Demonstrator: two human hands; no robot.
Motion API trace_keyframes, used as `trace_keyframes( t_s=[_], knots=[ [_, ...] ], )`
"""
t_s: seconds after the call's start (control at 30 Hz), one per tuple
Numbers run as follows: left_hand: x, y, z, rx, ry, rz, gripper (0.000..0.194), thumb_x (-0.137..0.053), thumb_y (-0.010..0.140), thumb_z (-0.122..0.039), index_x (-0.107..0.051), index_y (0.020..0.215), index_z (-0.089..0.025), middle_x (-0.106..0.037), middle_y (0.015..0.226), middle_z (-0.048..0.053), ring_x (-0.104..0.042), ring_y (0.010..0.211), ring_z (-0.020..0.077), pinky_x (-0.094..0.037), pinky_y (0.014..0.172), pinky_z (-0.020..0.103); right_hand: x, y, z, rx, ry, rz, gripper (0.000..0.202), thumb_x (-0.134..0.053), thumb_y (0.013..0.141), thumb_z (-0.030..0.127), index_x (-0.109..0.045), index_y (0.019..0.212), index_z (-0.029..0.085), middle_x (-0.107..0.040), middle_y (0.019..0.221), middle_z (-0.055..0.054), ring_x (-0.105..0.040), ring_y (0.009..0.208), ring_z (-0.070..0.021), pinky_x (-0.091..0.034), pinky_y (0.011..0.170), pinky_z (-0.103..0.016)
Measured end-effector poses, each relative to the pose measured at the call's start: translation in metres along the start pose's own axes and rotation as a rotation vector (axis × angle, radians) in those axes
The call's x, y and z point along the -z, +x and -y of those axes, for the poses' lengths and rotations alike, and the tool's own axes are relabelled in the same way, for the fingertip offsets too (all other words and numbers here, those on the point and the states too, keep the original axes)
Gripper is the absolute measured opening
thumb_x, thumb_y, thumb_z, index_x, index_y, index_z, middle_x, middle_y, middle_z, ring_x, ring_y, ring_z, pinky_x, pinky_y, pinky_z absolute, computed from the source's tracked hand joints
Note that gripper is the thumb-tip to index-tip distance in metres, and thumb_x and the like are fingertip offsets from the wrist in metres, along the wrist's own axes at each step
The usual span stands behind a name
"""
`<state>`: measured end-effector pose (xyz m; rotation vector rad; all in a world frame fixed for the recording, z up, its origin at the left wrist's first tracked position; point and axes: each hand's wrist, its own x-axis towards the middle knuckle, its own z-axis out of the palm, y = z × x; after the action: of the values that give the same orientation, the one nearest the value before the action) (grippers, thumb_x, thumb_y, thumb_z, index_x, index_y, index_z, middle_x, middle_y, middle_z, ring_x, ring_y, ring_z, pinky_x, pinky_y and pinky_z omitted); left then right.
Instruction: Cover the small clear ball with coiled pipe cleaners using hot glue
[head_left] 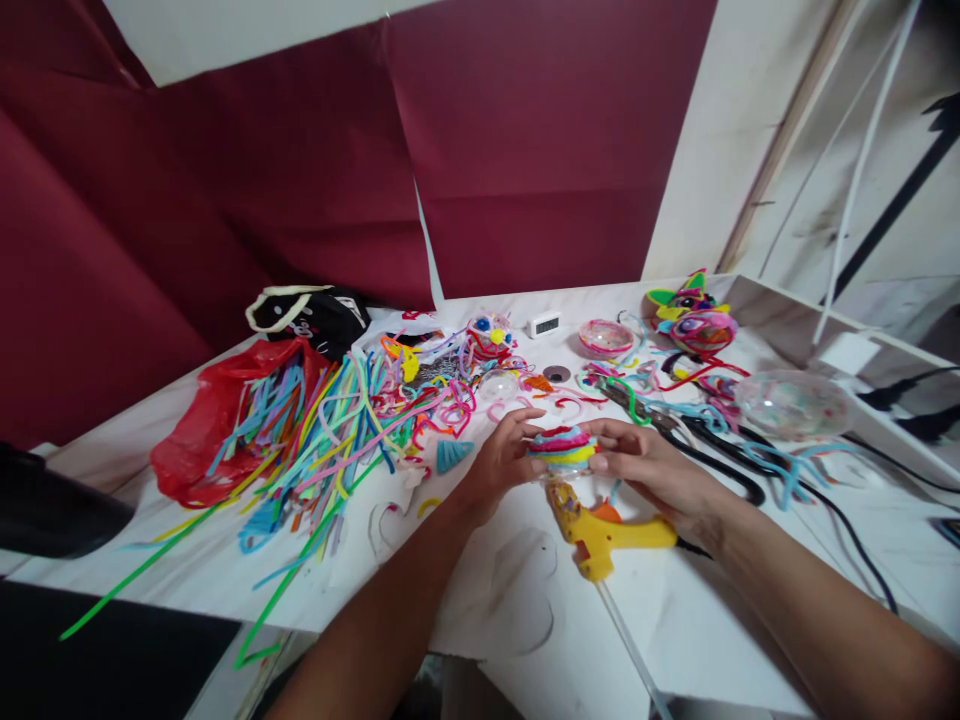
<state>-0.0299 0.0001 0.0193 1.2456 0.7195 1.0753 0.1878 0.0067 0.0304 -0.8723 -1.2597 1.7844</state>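
Between my two hands is a small clear plastic dome wrapped with striped pipe cleaners (561, 447) in red, pink, blue and yellow. My left hand (504, 458) grips its left side, fingers closed around the edge. On the other side, my right hand (641, 468) holds it with thumb and fingers. A yellow hot glue gun (600, 538) lies just below the dome, a clear glue stick (630, 640) sticking out of its back end. A blue fan-shaped piece of pipe cleaners (454, 455) rests left of my left hand.
Loose pipe cleaners (341, 430) spill from a red plastic bag (187, 435) on the left. Pliers (637, 408) and black-handled scissors (720, 470) lie at right, near a clear plastic half-sphere (791, 403). Behind stand a small digital clock (544, 325) and a pipe-cleaner figure (694, 310).
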Motion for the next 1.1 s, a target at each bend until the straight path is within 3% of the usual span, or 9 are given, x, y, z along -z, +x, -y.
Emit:
trace_keyframes(
  t_s=[0.33, 0.47, 0.63, 0.77, 0.93, 1.1],
  knots=[
    [-0.004, 0.001, -0.003, 0.038, -0.113, -0.009, 0.050, -0.070, 0.075, -0.040, -0.054, 0.120, -0.025, -0.058, 0.113, 0.006, -0.062, 0.100, 0.0223, -0.049, 0.082, 0.032, -0.003, 0.000, 0.000, -0.008, 0.004, -0.047, 0.050, -0.087, 0.063, 0.032, -0.062, 0.105, 0.019, -0.070, 0.090, 0.000, -0.063, 0.081, -0.0130, -0.047, 0.077, -0.024],
    [-0.005, 0.000, -0.003, -0.011, 0.018, -0.024, 0.055, -0.072, 0.075, -0.044, -0.051, 0.123, -0.023, -0.059, 0.119, 0.008, -0.061, 0.106, 0.0242, -0.048, 0.085, 0.032, -0.005, 0.001, -0.001, 0.031, -0.045, -0.105, 0.049, -0.087, 0.063, 0.031, -0.063, 0.104, 0.019, -0.069, 0.093, -0.001, -0.063, 0.083, -0.0136, -0.047, 0.081, -0.025],
    [-0.008, -0.003, -0.002, -0.083, 0.249, -0.022, 0.056, -0.074, 0.075, -0.037, -0.051, 0.123, -0.022, -0.057, 0.128, 0.012, -0.055, 0.120, 0.0274, -0.045, 0.097, 0.036, -0.011, 0.001, 0.002, 0.106, -0.155, -0.213, 0.051, -0.088, 0.057, 0.030, -0.063, 0.100, 0.020, -0.070, 0.098, -0.003, -0.063, 0.094, -0.0185, -0.048, 0.085, -0.028],
    [-0.010, -0.005, -0.004, -0.116, 0.369, -0.043, 0.056, -0.078, 0.072, -0.031, -0.052, 0.121, -0.022, -0.060, 0.124, 0.011, -0.058, 0.116, 0.0264, -0.046, 0.098, 0.036, -0.015, 0.001, 0.001, 0.160, -0.251, -0.241, 0.055, -0.089, 0.054, 0.032, -0.063, 0.100, 0.018, -0.070, 0.096, -0.005, -0.063, 0.095, -0.0216, -0.051, 0.085, -0.032],
    [-0.011, -0.004, -0.004, -0.048, 0.322, -0.066, 0.052, -0.082, 0.069, -0.029, -0.055, 0.113, -0.020, -0.066, 0.112, 0.008, -0.063, 0.105, 0.0227, -0.051, 0.091, 0.032, -0.014, 0.001, -0.005, 0.164, -0.342, -0.214, 0.057, -0.086, 0.058, 0.036, -0.060, 0.106, 0.018, -0.068, 0.097, -0.007, -0.063, 0.095, -0.0247, -0.054, 0.074, -0.035],
    [-0.009, 0.000, -0.004, -0.002, 0.266, -0.076, 0.052, -0.085, 0.064, -0.028, -0.057, 0.107, -0.019, -0.068, 0.107, 0.007, -0.065, 0.099, 0.0209, -0.051, 0.085, 0.029, -0.012, 0.002, -0.006, 0.186, -0.384, -0.203, 0.055, -0.085, 0.059, 0.040, -0.060, 0.102, 0.017, -0.068, 0.101, -0.010, -0.063, 0.095, -0.0249, -0.052, 0.082, -0.038]
  ],
)
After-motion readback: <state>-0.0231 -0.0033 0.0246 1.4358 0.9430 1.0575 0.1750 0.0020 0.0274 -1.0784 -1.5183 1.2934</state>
